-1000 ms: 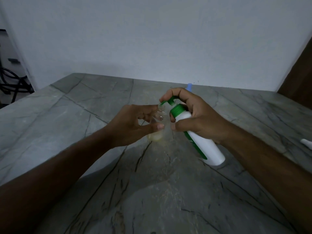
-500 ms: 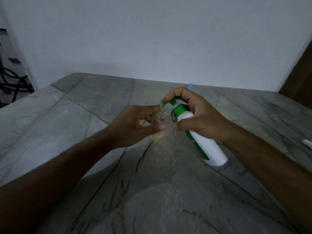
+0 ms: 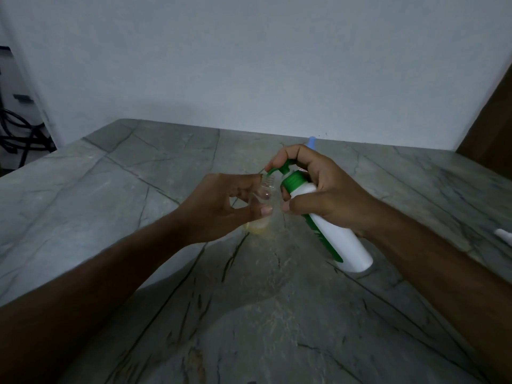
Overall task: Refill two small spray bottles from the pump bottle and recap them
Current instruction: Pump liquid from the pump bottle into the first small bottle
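Pressed lower since before, green pump head (image 3: 282,169) under right hand (image 3: 318,189); left hand (image 3: 221,209) fingers pinching small clear bottle (image 3: 261,206); filling underway.

The bench (image 3: 138,217) is running back to a wall (image 3: 249,51) behind it. Near the middle of the bench, the left hand (image 3: 221,206) is holding a small spray bottle (image 3: 263,195) standing on the surface. Just right of it, the right hand (image 3: 324,189) is wrapping around the pump bottle (image 3: 338,236), which is tilting leftward with its base touching the bench and its spout (image 3: 273,171) reaching over the small bottle's open neck. Behind the right hand, a capped object (image 3: 312,141) is poking up. Far right, at the frame's edge, another small object (image 3: 502,234) is lying on the bench
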